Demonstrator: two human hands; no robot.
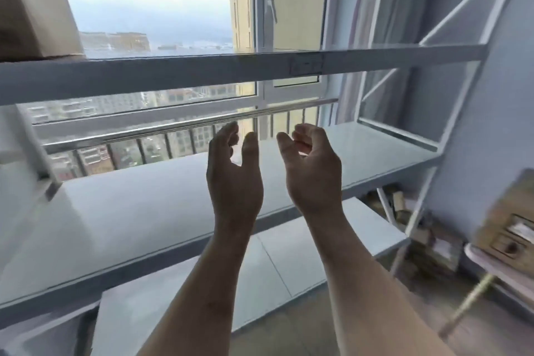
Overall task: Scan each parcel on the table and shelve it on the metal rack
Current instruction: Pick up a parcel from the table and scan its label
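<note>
My left hand (234, 176) and my right hand (312, 170) are raised side by side over the middle shelf of the white metal rack (144, 211), palms facing each other, fingers curled and apart, holding nothing. A brown cardboard parcel (31, 6) stands on the rack's upper shelf (173, 72) at the far left. Another cardboard parcel (508, 228) with a label sits at the right edge on a pale round table (497, 272), blurred.
Behind the rack is a large window (144, 9) with a metal guard rail (187, 127). A lower rack shelf (289, 254) shows beneath my arms. Several boxes (427, 234) lie on the floor under the rack's right end. A curtain (364, 37) hangs at the right.
</note>
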